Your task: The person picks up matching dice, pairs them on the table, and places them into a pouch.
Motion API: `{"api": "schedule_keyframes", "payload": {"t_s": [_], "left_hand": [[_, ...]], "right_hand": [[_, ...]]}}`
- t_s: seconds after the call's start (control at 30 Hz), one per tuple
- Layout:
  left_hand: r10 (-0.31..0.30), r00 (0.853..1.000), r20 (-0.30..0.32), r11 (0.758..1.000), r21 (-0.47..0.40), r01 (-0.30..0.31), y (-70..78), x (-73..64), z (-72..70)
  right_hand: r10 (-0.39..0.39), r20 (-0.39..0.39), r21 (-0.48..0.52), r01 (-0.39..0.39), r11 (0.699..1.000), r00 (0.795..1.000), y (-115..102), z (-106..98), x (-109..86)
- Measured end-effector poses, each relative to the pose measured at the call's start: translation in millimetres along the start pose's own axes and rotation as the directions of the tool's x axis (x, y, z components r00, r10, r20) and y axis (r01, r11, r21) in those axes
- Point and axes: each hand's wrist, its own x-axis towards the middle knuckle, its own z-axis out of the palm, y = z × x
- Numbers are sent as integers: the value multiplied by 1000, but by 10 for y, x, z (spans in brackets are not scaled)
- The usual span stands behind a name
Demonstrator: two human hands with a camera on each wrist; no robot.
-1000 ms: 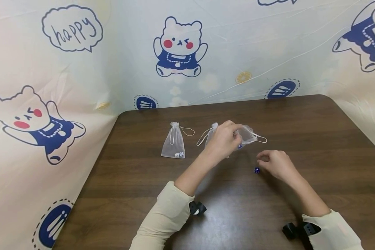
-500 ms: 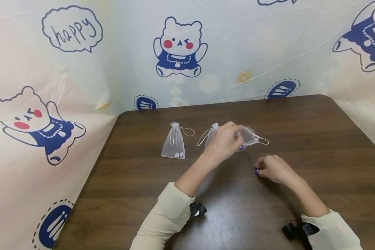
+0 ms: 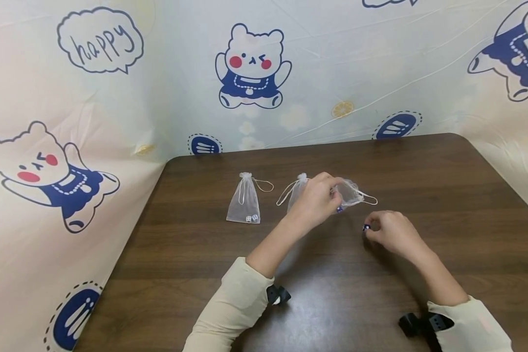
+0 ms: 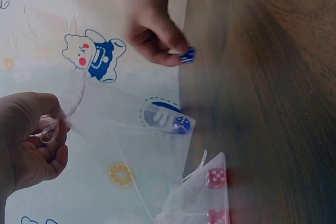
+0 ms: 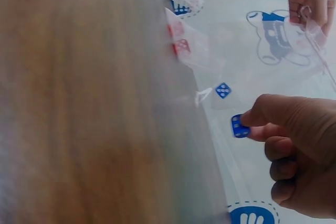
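Observation:
My left hand (image 3: 317, 198) grips a sheer white drawstring pouch (image 3: 349, 191) near its mouth, its cord dangling by the fingers in the left wrist view. Inside that pouch, at a bottom corner, lies a blue die (image 4: 181, 125) with white dots. Between thumb and fingertip, my right hand (image 3: 393, 230) pinches a second blue die (image 5: 240, 126), held just above the table to the right of the pouch. Partly behind the left hand stands another pouch (image 3: 296, 190); the left wrist view shows red dice (image 4: 216, 178) in it.
Farther left on the brown wooden table (image 3: 180, 254) lies a closed pouch (image 3: 243, 200) with white-looking dice in its bottom corner. A pale cloth printed with cartoon bears (image 3: 252, 68) hangs behind the table and along its sides.
The right hand has closed its fingers on the blue die that lay on the table and picked it up, moving slightly away from me. The left hand stays almost still with the pouch.

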Motion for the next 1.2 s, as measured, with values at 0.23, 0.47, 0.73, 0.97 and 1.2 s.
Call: {"api": "schedule_keyframes", "payload": {"t_s": [0.23, 0.47, 0.73, 0.97, 1.2], "left_hand": [[0, 1000, 8, 1000, -24, 0, -18, -8, 20], [5, 1000, -2, 1000, -26, -5, -27, -17, 40], [13, 1000, 10, 1000, -23, -13, -20, -20, 37], [6, 999, 32, 1000, -10, -6, -17, -14, 45], [11, 997, 71, 1000, 26, -13, -5, -17, 72]], "right_hand": [[-6, -237, 37, 15, 999, 972, -26, -138, -5], [10, -468, 96, 40, 995, 884, -59, -211, -2], [-2, -654, 90, 81, 993, 757, -91, -283, 30], [18, -778, 135, 140, 981, 627, -172, -370, 54], [63, -865, 202, 230, 952, 497, -286, -420, 78]]}}
